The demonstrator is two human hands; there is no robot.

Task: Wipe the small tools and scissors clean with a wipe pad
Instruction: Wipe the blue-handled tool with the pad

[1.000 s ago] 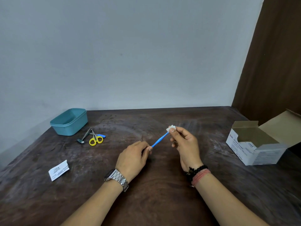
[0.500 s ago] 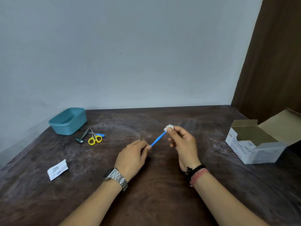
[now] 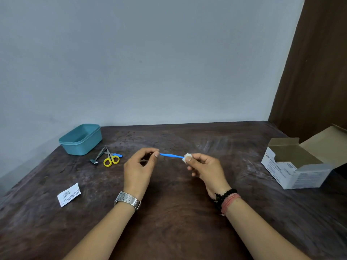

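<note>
Pinching one end of a thin blue tool (image 3: 171, 155) between thumb and fingertips, the left hand (image 3: 138, 169) is holding it nearly level above the dark wooden table (image 3: 174, 218). At the tool's other end, the right hand (image 3: 205, 168) is pinching a small white wipe pad (image 3: 187, 158) folded around the tip. Both hands are hovering over the middle of the table, apart from everything lying on it. A metal watch (image 3: 128, 200) is sitting on the left wrist; a black bead bracelet (image 3: 224, 197) and a reddish thread band (image 3: 230, 202) are sitting on the right wrist.

To the far left, a teal plastic tub (image 3: 80, 139) is standing close to the table's back edge, where the table is meeting the pale wall (image 3: 150, 62). Just beside the tub, toward the hands, yellow-handled scissors (image 3: 111, 159) are lying touching a metal nail clipper (image 3: 97, 156), with a second blue-handled tool (image 3: 117, 155) partly hidden behind the scissors. A torn white sachet (image 3: 68, 194) is lying near the left edge, well apart from that group. Bare table is stretching between the hands and the near edge, and between the hands and the objects on each side.

At the right edge, an open white cardboard box (image 3: 294, 166) is resting with its flap raised. Its side is bearing a "BD" mark and print that appears to read "Alcohol Swabs"; the smaller lines are too fine to read. The sachet's print is also illegible. A dark brown panel (image 3: 315, 72) is rising behind the box.
</note>
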